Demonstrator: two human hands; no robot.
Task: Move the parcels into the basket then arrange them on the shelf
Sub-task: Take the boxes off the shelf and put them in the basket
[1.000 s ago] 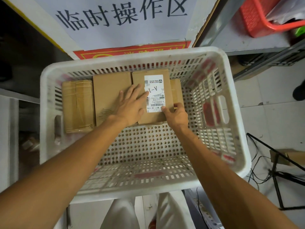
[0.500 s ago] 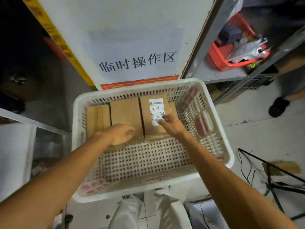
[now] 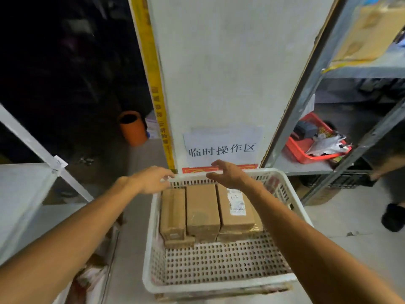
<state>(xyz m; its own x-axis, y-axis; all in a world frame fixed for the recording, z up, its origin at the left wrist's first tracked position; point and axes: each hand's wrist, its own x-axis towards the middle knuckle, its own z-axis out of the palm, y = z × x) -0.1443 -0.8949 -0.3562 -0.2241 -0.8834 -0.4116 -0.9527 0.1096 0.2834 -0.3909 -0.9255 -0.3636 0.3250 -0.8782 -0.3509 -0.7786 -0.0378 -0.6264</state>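
Note:
A white perforated plastic basket (image 3: 219,284) stands on the floor below me. Several brown cardboard parcels lie side by side against its far wall: a narrow one (image 3: 173,212) at the left, a plain one (image 3: 202,209) in the middle, and one with a white shipping label (image 3: 235,211) at the right. More parcels lie under them. My left hand (image 3: 151,178) hovers over the basket's far left corner, fingers loosely curled, holding nothing. My right hand (image 3: 228,174) is raised above the far rim, fingers spread and empty.
A white pillar with a paper sign (image 3: 222,148) rises just behind the basket. Grey metal shelving (image 3: 359,69) stands at the right with a red basket (image 3: 311,145) of clutter on a lower level. A grey shelf (image 3: 19,194) is at the left. Another person's foot (image 3: 393,217) is at far right.
Both hands have lifted off the parcels and risen toward the basket's far rim. My head has tilted up, so the basket appears lower and the shelves come into view.

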